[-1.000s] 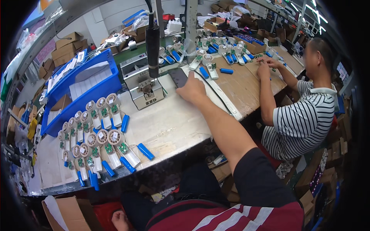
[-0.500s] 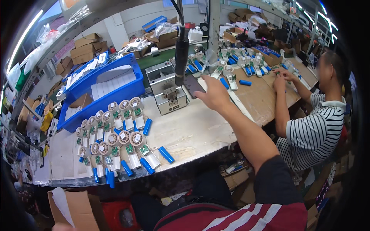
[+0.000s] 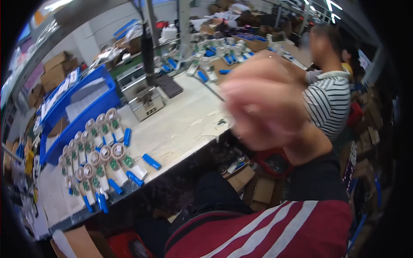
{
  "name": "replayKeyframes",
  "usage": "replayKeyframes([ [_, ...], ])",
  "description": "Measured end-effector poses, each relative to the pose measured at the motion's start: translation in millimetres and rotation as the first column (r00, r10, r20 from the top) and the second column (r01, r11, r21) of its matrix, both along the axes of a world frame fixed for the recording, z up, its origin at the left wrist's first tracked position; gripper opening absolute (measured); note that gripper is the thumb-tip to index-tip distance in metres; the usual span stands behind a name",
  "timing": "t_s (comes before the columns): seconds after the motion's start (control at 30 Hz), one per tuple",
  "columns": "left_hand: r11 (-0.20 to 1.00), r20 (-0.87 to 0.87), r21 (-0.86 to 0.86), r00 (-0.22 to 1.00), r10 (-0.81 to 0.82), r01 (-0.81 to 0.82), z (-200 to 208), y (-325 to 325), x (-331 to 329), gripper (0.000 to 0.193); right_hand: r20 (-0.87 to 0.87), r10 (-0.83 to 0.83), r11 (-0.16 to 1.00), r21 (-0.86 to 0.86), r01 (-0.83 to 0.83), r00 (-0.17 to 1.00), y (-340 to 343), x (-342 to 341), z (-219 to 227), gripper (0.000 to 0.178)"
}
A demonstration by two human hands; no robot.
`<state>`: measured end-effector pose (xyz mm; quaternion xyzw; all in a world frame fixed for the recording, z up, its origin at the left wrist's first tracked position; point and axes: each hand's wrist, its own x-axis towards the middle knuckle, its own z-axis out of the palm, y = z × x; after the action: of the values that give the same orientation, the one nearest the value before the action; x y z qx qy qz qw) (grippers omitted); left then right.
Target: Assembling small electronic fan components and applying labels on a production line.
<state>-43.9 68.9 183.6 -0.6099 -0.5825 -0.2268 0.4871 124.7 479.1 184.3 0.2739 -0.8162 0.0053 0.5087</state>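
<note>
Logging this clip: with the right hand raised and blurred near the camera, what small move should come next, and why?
Probably lower the right hand to the white workbench: it is lifted, blurred, and whether it holds anything cannot be told, while the rows of white-and-blue devices lie untouched at the bench's left.

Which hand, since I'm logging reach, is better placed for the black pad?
Right, probably: the right hand is raised above the bench edge, blurred, the black pad beyond it; the left hand is out of view.

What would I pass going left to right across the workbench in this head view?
Blue bin → rows of white parts with blue handles → small metal machine → blurred raised right hand → co-worker in a striped shirt.
</note>
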Motion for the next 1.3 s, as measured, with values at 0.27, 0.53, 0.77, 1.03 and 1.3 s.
replayKeyframes([
  [0.27,0.956,0.166,0.282,0.977,-0.134,0.083,-19.1,-11.2,1.0,0.023,0.696,0.337,0.725,-0.621,0.297,0.634,-101.5,56.4,-258.7,0.009],
  [0.53,0.997,0.851,0.012,0.523,-0.052,0.080,-102.9,-66.9,51.7,0.022,0.920,0.245,0.694,-0.387,0.608,0.305,-95.7,109.3,-304.5,0.032],
  [0.77,0.824,0.816,-0.473,-0.198,0.543,0.313,-233.6,-36.0,70.2,0.022,0.905,0.212,0.789,0.064,0.611,-0.368,-90.4,204.0,-287.8,0.022],
  [1.03,0.839,0.806,-0.345,-0.326,0.494,0.421,-288.4,-28.3,72.0,0.019,0.490,0.258,0.920,0.140,0.367,-0.833,-89.8,260.3,-305.1,0.026],
  [1.3,0.547,0.834,-0.309,-0.055,0.549,0.778,-317.0,89.1,20.6,0.025,0.542,0.801,0.310,-0.008,0.951,-0.256,-90.3,183.0,-288.9,0.016],
])
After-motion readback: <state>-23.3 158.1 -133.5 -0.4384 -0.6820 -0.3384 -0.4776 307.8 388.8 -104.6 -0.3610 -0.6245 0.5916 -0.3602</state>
